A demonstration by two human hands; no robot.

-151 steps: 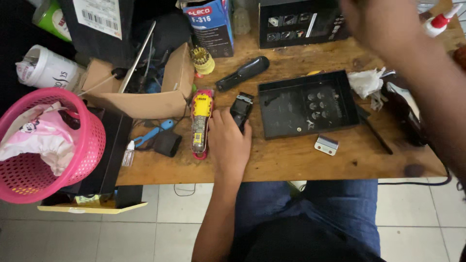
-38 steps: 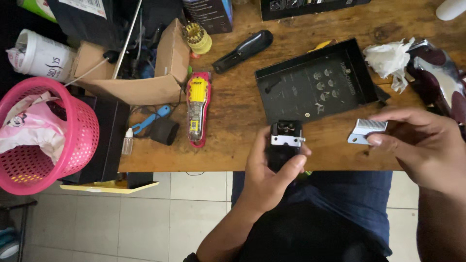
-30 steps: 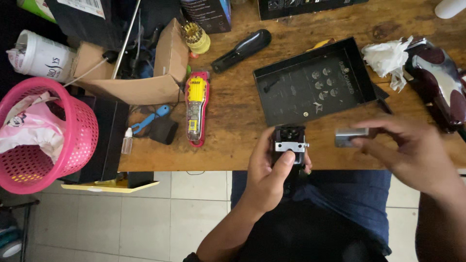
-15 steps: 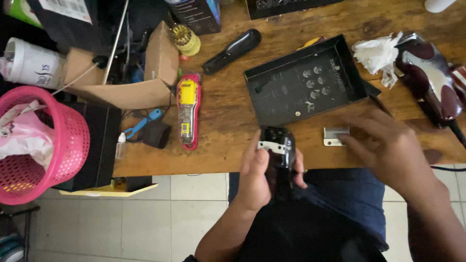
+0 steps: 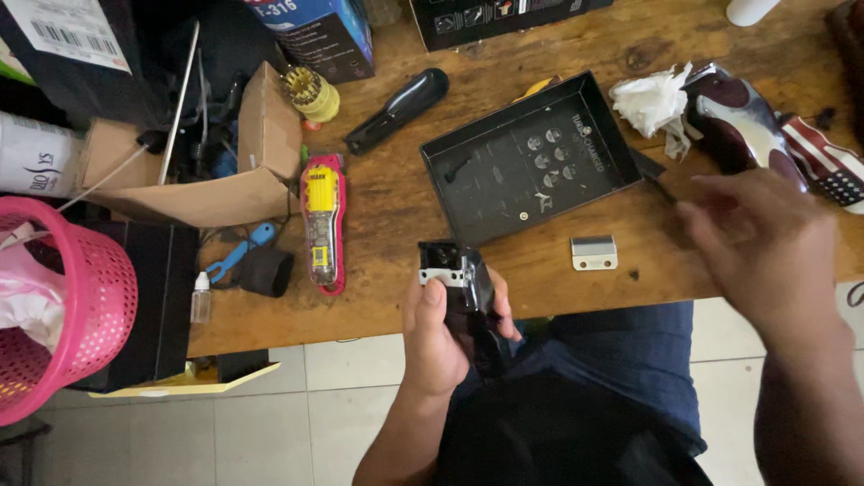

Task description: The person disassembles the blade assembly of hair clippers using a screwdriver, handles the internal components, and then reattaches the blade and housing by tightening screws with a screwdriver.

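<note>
- Left hand (image 5: 441, 337) wrapped around a black hair clipper (image 5: 463, 292), thumb lying up the front just under the silver blade head; grip closed firm on the body.
- Clipper held just off the near edge of the wooden bench (image 5: 540, 288), over the person's lap, blade end pointing away from the body.
- Right hand (image 5: 765, 243) blurred with motion, above the bench at right; fingers look spread and seem to hold nothing, though the blur leaves this unsure.
- Loose metal blade (image 5: 594, 253) lies flat on the bench between the two hands, near the clipper head, touching neither hand.
- Black shallow tray (image 5: 531, 153) sits beyond the blade, a tiny screw-like bit inside.
- Handling judgement: clipper body rigid and moderately heavy, smooth plastic shell likely a bit slippery; best held round the mid-body as now, clear of the toothed end.
- Loose blade: thin, stiff, light, sharp-toothed; lies flush on wood, so pinch by the side edges or slide it to the bench edge to lift.
- Around: red-and-yellow clipper (image 5: 322, 225) at left, black clipper shell (image 5: 396, 110), crumpled tissue (image 5: 655, 101), dark red clipper (image 5: 733, 126), cardboard box (image 5: 207, 180), pink basket (image 5: 63, 315) far left.
</note>
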